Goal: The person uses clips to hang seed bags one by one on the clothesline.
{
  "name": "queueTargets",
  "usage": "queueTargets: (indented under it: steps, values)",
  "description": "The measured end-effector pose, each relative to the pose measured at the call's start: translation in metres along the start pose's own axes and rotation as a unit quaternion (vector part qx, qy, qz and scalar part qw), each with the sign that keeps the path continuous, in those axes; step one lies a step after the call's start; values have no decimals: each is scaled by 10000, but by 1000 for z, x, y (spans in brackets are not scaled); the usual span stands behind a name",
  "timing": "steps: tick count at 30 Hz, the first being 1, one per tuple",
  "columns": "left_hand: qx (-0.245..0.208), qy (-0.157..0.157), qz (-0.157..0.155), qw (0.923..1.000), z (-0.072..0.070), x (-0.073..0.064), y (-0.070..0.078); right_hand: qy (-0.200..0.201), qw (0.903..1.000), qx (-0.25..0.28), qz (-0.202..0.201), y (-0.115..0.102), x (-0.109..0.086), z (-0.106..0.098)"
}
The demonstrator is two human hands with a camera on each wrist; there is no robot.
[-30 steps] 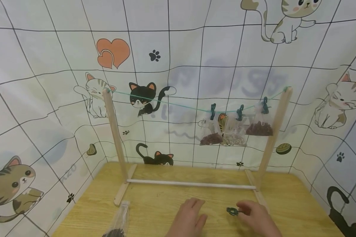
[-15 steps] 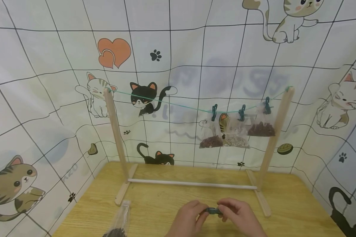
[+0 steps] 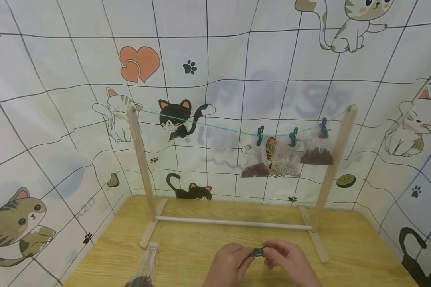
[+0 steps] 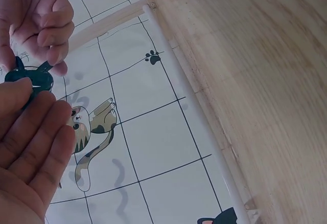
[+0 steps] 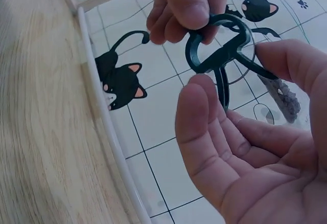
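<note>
A dark green plastic spring clip (image 3: 258, 252) is held just above the front of the table, between both hands. My left hand (image 3: 228, 263) pinches its rounded end between thumb and fingers, seen also in the left wrist view. On the opposite side, my right hand (image 3: 291, 261) has the clip's two handles between thumb and fingers; the right wrist view shows the handles (image 5: 224, 88) spread apart. To the left of the hands, a clear plastic bag (image 3: 149, 261) with dark contents lies on the table, partly cut off by the frame's lower edge.
Behind the hands stands a wooden frame (image 3: 141, 167) with a white crossbar (image 3: 233, 222). Its green string (image 3: 208, 125) sags, carrying three clipped bags: reddish-brown contents (image 3: 256, 170), pale contents (image 3: 285, 168) and dark red-brown contents (image 3: 317, 156). Cat-patterned sheeting (image 3: 222, 59) surrounds the wooden table (image 3: 186, 243).
The right hand has brought the clip leftward to the left hand, which was apart from it and now pinches its other end. Over the last half second the clip has tilted slightly.
</note>
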State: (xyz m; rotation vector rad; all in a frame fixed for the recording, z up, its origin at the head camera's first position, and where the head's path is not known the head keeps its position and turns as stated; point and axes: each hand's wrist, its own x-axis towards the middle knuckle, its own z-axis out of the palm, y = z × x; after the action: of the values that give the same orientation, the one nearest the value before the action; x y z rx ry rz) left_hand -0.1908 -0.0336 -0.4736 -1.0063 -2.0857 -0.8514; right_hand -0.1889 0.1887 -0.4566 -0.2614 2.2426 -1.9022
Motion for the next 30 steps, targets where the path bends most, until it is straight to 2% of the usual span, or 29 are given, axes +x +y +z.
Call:
queueTargets:
  steps: [5,8,11,13,17,19,22,25,27,30]
  values:
    - [285,-361,-92,9989,-4,1,2,302,9995,-92,-47,1,0,0]
    - [365,-519,-345,9974,-10,2,0,610,9981,-94,-77,-1,0,3]
    - [461,-580,-936,9928,-22,2,-7,868,9961,-69,-120,-2,0,6]
    - [571,-645,-1481,9852,-34,1,-13,976,9951,-93,-153,-3,0,8]
    - [1012,-749,-2446,9614,-59,-9,-32,1105,9937,-140,-146,-3,-2,9]
    - [1204,-741,-2915,9461,-72,-17,-45,1133,9933,-171,-116,-3,-2,9]
    - [1579,-666,-3417,9240,-92,-30,-64,1173,9928,-214,-103,-4,-2,9]
    - [1899,-738,-3865,8995,-113,-40,-77,1171,9926,-241,-197,-5,-3,8]
    - [2064,-882,-4119,8831,-124,-46,-83,1155,9924,-274,-308,-5,-4,7]
    - [2213,-1092,-4439,8614,-133,-52,-88,1065,9928,-324,-449,-5,-3,5]
